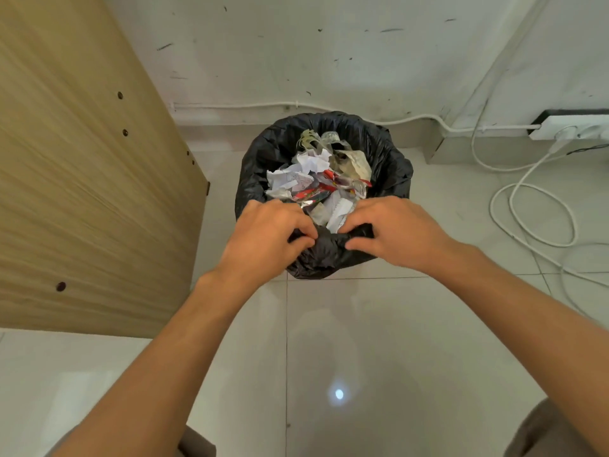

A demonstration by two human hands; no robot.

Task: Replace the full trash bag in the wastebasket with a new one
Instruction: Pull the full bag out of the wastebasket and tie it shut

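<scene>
A black trash bag (385, 153) lines a wastebasket that stands on the floor by the wall; the bag covers the basket completely. Crumpled paper and wrappers (313, 176) fill it to the top. My left hand (267, 232) and my right hand (395, 229) are both at the near rim, fingers pinching the bunched black plastic between them. The near edge of the bag is gathered into a fold under my fingertips.
A wooden cabinet panel (82, 179) stands close on the left. White cables (534, 212) loop on the tiled floor at the right, running to a power strip (573, 130) by the wall. Glossy tiles (329, 357) stretch in front of me.
</scene>
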